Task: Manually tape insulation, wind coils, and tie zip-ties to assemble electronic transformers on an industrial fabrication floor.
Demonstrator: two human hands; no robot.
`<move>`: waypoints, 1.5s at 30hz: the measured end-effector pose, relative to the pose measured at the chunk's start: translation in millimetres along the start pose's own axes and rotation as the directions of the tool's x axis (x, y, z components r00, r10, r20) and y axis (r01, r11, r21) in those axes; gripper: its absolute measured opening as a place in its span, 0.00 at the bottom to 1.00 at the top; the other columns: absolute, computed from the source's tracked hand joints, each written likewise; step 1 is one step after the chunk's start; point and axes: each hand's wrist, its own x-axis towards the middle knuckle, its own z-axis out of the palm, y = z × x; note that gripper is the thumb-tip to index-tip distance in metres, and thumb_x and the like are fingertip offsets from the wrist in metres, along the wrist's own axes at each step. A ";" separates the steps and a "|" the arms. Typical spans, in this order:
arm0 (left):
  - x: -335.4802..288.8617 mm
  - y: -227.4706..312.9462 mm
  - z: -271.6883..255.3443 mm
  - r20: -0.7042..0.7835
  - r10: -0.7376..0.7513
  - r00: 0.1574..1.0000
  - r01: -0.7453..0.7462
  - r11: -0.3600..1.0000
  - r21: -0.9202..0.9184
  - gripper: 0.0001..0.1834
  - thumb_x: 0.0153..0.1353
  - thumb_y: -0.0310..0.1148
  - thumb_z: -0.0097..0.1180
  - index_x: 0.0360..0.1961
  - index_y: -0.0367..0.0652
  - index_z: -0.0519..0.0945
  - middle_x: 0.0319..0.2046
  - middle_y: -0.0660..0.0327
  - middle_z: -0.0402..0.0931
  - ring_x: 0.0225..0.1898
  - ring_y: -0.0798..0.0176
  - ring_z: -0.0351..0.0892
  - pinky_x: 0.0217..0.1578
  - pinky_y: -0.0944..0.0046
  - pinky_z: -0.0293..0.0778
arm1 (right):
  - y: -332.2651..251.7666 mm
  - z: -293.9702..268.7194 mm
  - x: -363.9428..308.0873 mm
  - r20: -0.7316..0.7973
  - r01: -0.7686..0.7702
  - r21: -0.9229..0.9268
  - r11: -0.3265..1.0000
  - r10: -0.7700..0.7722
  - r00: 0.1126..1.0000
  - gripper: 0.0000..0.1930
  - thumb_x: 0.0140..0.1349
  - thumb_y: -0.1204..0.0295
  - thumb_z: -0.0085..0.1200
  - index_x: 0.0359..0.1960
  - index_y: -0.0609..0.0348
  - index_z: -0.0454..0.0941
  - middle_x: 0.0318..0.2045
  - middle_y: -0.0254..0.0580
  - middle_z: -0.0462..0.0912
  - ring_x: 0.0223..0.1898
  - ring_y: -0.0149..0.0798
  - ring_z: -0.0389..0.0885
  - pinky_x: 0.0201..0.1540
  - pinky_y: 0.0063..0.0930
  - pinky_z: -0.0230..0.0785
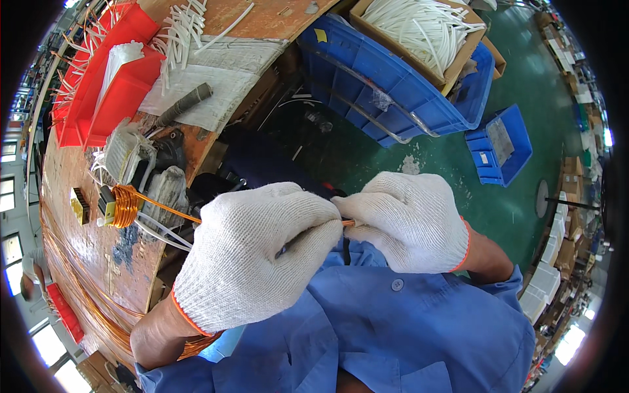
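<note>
Both hands wear white knitted gloves with orange cuffs and meet in front of my blue jacket. My left hand is closed round an enamelled copper wire, which runs in from a coil at the bench edge. A short piece of wire shows between the hands. My right hand is closed at that piece, thumb and fingers pinched together. Something small and dark sits at its fingertips, too covered to name. Two white sleeves run from beside the coil toward my left hand.
On the wooden bench at left are red bins, cut white tubes, a dark rod and long copper wires. A blue crate and a carton of white tubes stand ahead. A smaller blue bin sits on the green floor.
</note>
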 end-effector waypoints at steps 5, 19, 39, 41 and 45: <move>-0.8 -2.8 1.4 -0.007 0.015 1.000 -0.015 1.000 0.016 0.06 0.63 0.23 0.73 0.40 0.35 0.92 0.26 0.55 0.84 0.26 0.59 0.83 0.30 0.59 0.76 | -3.2 0.2 3.5 0.030 0.006 -0.056 0.998 -0.005 1.000 0.14 0.66 0.60 0.73 0.49 0.48 0.87 0.31 0.34 0.82 0.31 0.40 0.87 0.29 0.37 0.77; -3.5 3.0 -8.7 0.131 -0.265 0.955 0.270 0.963 -0.023 0.35 0.67 0.24 0.76 0.72 0.30 0.75 0.30 0.56 0.89 0.34 0.71 0.88 0.35 0.67 0.80 | -10.0 2.0 5.5 0.119 -0.097 0.012 0.995 0.095 0.988 0.44 0.57 0.72 0.81 0.76 0.63 0.73 0.38 0.47 0.91 0.34 0.47 0.94 0.34 0.38 0.84; -27.3 -22.2 -59.0 0.179 0.114 0.977 -0.204 0.742 0.638 0.22 0.60 0.31 0.74 0.57 0.47 0.86 0.37 0.60 0.84 0.39 0.50 0.86 0.43 0.51 0.80 | -4.8 20.5 27.4 -0.028 -0.102 0.288 0.952 0.115 0.993 0.08 0.64 0.82 0.69 0.44 0.65 0.86 0.30 0.49 0.89 0.29 0.44 0.92 0.30 0.36 0.82; -42.5 -42.3 -83.0 0.140 0.108 0.984 -0.177 0.629 0.757 0.22 0.59 0.27 0.71 0.56 0.47 0.87 0.37 0.60 0.84 0.40 0.51 0.85 0.44 0.52 0.78 | -5.4 20.0 24.6 0.030 -0.234 0.416 0.879 0.244 0.969 0.09 0.67 0.84 0.67 0.47 0.65 0.87 0.33 0.50 0.91 0.32 0.42 0.94 0.32 0.32 0.83; -53.6 -51.6 -87.6 0.125 0.225 0.966 -0.239 0.599 0.765 0.20 0.55 0.24 0.66 0.51 0.46 0.88 0.37 0.61 0.82 0.39 0.52 0.84 0.45 0.54 0.78 | -1.0 37.0 18.8 0.093 -0.272 0.425 0.863 0.257 0.962 0.08 0.72 0.82 0.64 0.50 0.66 0.83 0.32 0.48 0.91 0.33 0.40 0.95 0.35 0.30 0.84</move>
